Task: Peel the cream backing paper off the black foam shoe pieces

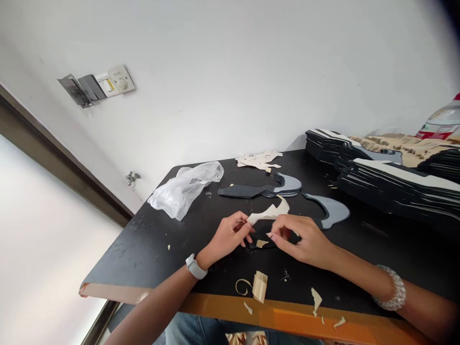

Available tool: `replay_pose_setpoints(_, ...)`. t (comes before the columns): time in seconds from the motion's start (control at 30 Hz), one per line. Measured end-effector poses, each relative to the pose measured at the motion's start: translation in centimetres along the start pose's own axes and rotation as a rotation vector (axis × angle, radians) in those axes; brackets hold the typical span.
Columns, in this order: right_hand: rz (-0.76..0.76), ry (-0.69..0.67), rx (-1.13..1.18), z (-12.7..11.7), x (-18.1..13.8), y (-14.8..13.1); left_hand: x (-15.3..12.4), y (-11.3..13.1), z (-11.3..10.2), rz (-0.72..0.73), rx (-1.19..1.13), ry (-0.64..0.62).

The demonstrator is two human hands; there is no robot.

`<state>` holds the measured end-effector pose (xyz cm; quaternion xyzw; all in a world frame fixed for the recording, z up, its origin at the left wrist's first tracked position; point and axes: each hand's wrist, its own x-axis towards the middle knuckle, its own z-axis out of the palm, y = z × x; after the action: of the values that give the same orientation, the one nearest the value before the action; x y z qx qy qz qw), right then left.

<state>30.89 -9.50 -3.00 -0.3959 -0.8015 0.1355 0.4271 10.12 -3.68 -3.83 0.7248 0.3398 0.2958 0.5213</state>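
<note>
Between thumb and fingers, my left hand (227, 235) pinches the left end of a cream paper strip (270, 212), which curls up at its far end. Close on the right, my right hand (305, 240) is closed in a pinch, with a tiny pale scrap at its fingertips. Under both hands lies a flat black piece, mostly hidden, bearing a small torn paper bit (262, 244). A hook-shaped grey end (336, 213) shows behind my right hand; whether it belongs to that black piece, I cannot tell. Further back rests a small stack of similar hooked pieces (266, 189).
A crumpled clear plastic bag (185, 187) lies at the left. Paper offcuts (258, 160) sit by the wall. Tall stacks of black pieces (398, 184) and a bottle (441, 120) occupy the right. Curled paper scraps (259, 286) litter the taped front edge (298, 314).
</note>
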Motion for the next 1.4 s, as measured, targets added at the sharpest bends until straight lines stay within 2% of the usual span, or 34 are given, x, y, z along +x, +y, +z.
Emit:
replay_pose_setpoints(0.13, -0.089, -0.061, -0.199, 0.5, 0.3, -0.3, -0.7, 0.9, 0.6, 0.115, 0.249, 0.008)
replay_pose_setpoints(0.3, -0.023, -0.070, -0.227, 1.0, 0.1, 0.2, -1.1, 1.0, 1.0, 0.283, 0.425, 0.054)
replay_pose_setpoints(0.57, 0.005, -0.015, -0.209, 1.3, 0.1, 0.1, -1.2, 0.6, 1.1, 0.338, 0.611, 0.022)
replay_pose_setpoints(0.8, -0.128, 0.028, -0.295, 1.0, 0.2, 0.2, -1.4, 0.5, 1.1, 0.368, 0.696, 0.012)
replay_pose_setpoints(1.0, -0.140, 0.023, -0.372, 1.3, 0.1, 0.2, -1.4, 0.3, 1.3, 0.388, 0.751, 0.000)
replay_pose_setpoints(1.23, -0.047, 0.004, -0.368, 1.7, 0.0, 0.6, -1.4, 0.6, 1.5, 0.389, 0.693, -0.025)
replay_pose_setpoints(1.4, 0.137, -0.036, -0.208, 1.7, 0.0, 0.7, -1.4, 1.0, 1.2, 0.384, 0.662, -0.023)
